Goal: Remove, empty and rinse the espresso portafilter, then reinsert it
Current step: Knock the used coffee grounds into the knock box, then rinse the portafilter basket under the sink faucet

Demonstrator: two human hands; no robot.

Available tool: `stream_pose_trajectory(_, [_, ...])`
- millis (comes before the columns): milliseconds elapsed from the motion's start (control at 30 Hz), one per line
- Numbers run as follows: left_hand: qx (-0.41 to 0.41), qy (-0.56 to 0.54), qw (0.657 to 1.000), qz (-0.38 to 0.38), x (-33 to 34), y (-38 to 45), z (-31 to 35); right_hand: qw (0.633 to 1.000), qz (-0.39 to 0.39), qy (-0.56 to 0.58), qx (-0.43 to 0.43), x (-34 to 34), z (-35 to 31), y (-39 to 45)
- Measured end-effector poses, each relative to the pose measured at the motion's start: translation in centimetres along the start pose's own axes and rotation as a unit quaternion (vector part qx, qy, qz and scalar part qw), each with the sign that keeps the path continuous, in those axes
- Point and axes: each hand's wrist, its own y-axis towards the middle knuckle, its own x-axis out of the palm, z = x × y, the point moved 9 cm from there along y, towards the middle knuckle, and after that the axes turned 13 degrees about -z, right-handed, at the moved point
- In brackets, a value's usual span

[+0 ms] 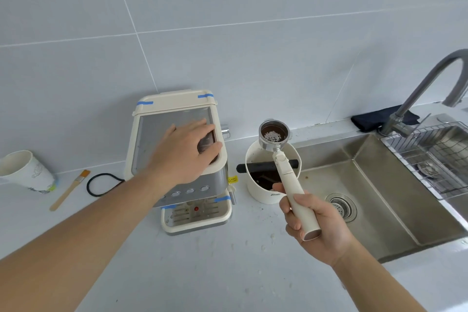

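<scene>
Head view: your left hand point(188, 151) lies flat on top of the coffee machine point(177, 159), fingers straight and spread, gripping nothing. Your right hand point(312, 220) has its fingers and thumb curled round the cream handle of the portafilter point(274, 134), which is out of the machine and held basket-up above the white knock bin point(268, 185). Dark grounds with white specks sit in the basket. The sink point(374, 185) is just right of the bin, tap point(417, 99) behind it.

2 hands point(187, 149), 1 portafilter point(274, 135)
</scene>
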Motion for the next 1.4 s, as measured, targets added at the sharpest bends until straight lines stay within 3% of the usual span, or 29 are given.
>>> stream_pose_trajectory(167, [0.002, -0.005, 1.0, -0.025, 0.1, 0.2, 0.1, 0.999, 0.001, -0.047, -0.013, 0.7, -1.7, -0.6])
stream_pose_trajectory(300, [-0.024, -0.077, 0.996, -0.026, -0.4, 0.0, 1.1, 0.997, 0.003, -0.07, -0.026, 0.4, -3.5, -0.9])
stream_pose_trajectory(433, [-0.02, -0.132, 0.99, 0.046, -0.2, -0.6, 6.4, 0.995, 0.001, -0.093, -0.043, -1.0, -6.2, -1.8])
stream_pose_trajectory(600, [-0.03, -0.371, 0.928, 0.019, 4.4, 0.0, 13.9, 0.992, 0.011, -0.113, -0.049, -4.1, -9.9, -4.1])
stream_pose_trajectory(767, [-0.082, -0.498, 0.863, -0.034, 10.3, 2.6, 19.9, 0.991, 0.014, -0.129, -0.044, -7.9, -13.7, -6.1])
stream_pose_trajectory(1067, [-0.128, -0.599, 0.788, -0.06, 16.9, 7.5, 28.7, 0.99, 0.035, -0.121, -0.062, -15.0, -18.4, -9.5])
stream_pose_trajectory(1400, [-0.144, -0.63, 0.761, -0.058, 21.7, 11.6, 34.5, 0.988, 0.081, -0.114, -0.067, -21.7, -20.5, -11.9])
